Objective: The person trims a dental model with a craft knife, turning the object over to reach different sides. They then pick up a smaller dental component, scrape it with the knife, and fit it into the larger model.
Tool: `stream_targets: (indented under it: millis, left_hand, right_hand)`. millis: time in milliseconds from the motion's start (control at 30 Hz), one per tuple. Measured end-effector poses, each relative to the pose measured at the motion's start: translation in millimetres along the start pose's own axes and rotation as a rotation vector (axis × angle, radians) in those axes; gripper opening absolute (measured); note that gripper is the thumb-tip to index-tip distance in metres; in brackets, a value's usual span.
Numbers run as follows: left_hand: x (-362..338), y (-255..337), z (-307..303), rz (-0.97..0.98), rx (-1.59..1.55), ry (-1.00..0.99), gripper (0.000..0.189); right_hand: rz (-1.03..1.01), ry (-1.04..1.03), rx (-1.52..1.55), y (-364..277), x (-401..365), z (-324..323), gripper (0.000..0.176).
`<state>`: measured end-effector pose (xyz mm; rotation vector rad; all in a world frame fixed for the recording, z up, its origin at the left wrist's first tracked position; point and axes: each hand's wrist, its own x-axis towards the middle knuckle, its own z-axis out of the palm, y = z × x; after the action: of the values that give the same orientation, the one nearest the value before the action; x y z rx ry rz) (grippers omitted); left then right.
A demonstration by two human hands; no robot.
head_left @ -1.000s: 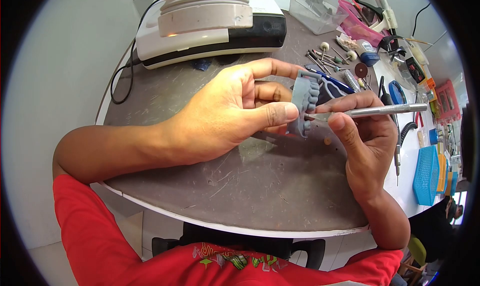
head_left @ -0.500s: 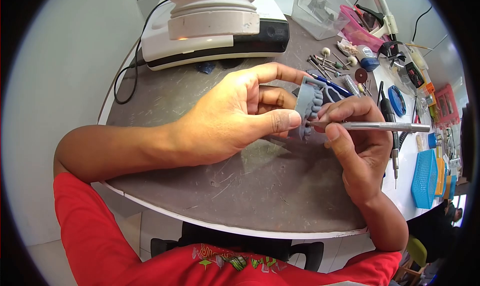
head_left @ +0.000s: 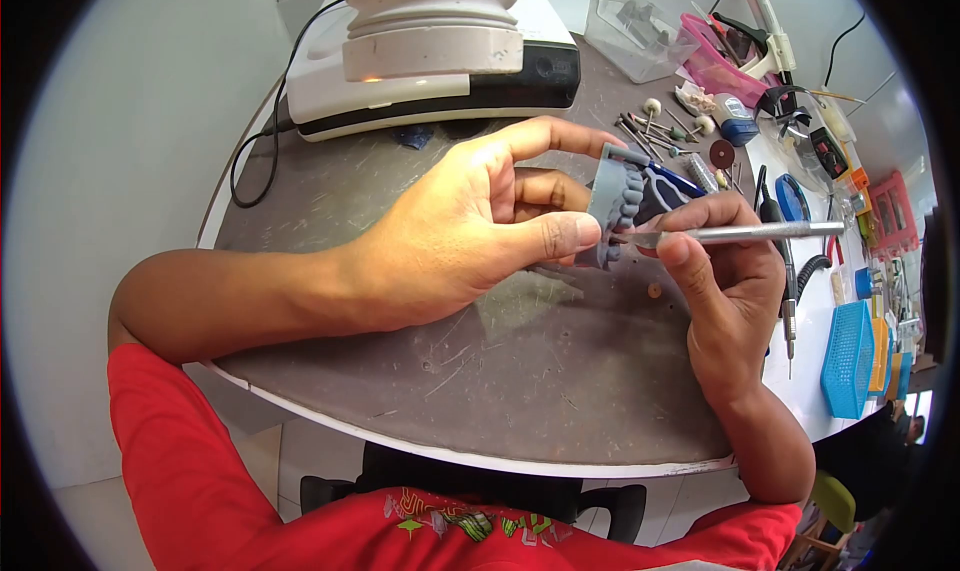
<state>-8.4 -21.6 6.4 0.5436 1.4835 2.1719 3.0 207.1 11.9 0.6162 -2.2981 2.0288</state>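
Observation:
A grey dental model (head_left: 613,203) with a row of teeth is held up over the table by my left hand (head_left: 470,221). The thumb presses its near end and the index finger reaches its far end. My right hand (head_left: 735,281) pinches a silver craft knife (head_left: 770,232) like a pen, its handle pointing right. The blade tip is right at the teeth near my left thumb. A small round tan piece (head_left: 654,291) lies on the grey tabletop (head_left: 560,381) below the knife.
A white suction nozzle (head_left: 435,51) hangs before a white and black machine (head_left: 330,96). Rotary burs (head_left: 680,131), a blue pen (head_left: 675,178) and a pink basket (head_left: 715,66) sit at the back right. A handpiece (head_left: 789,316) and blue basket (head_left: 848,356) are at the right.
The knife handle has swung slightly upward at its right end. My left hand and the dental model have tilted a little, and the tan piece now shows on the table.

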Motion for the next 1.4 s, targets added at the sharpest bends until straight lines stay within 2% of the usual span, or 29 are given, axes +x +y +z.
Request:
stream_targets:
  millis: [200, 267, 600, 700, 767, 900, 967, 1067, 1167, 1400]
  left_hand:
    - [0, 0, -2, 0.011, 0.038, -0.023, 0.058]
    - [0, 2, -1, -0.031, 0.038, 0.004, 0.057]
    - [0, 1, 0, -0.036, 0.041, 0.017, 0.055]
    - [-1, 1, 1, -0.027, 0.028, 0.01, 0.055]
    - [-1, 3, 1, -0.051, 0.049, 0.03, 0.056]
    - [-1, 3, 1, -0.056, 0.072, 0.027, 0.054]
    - [-1, 1, 1, -0.02, 0.127, 0.033, 0.048]
    - [-2, 1, 2, -0.029, 0.148, 0.03, 0.042]
    - [-2, 0, 2, -0.04, 0.132, 0.029, 0.04]
    - [-2, 4, 4, -0.063, 0.136, 0.026, 0.04]
  right_hand:
    - [-0.033, 0.004, 0.0, 2, 0, 1, 0.019]
    - [-0.136, -0.011, 0.014, 5, 0, 3, 0.018]
    - [-0.109, 0.016, 0.035, 1, 1, 6, 0.016]
    - [-0.078, -0.021, -0.052, 0, 0, -2, 0.015]
    - [-0.176, 0.045, 0.079, -1, -1, -2, 0.016]
    - [-0.295, 0.133, -0.009, -2, 2, -5, 0.014]
    - [-0.292, 0.095, -0.046, -1, 2, -9, 0.015]
    - [-0.278, 0.151, -0.081, -1, 0, -4, 0.011]
    - [-0.315, 0.071, -0.183, -1, 0, -8, 0.011]
    - [-0.409, 0.081, -0.26, 6, 3, -7, 0.014]
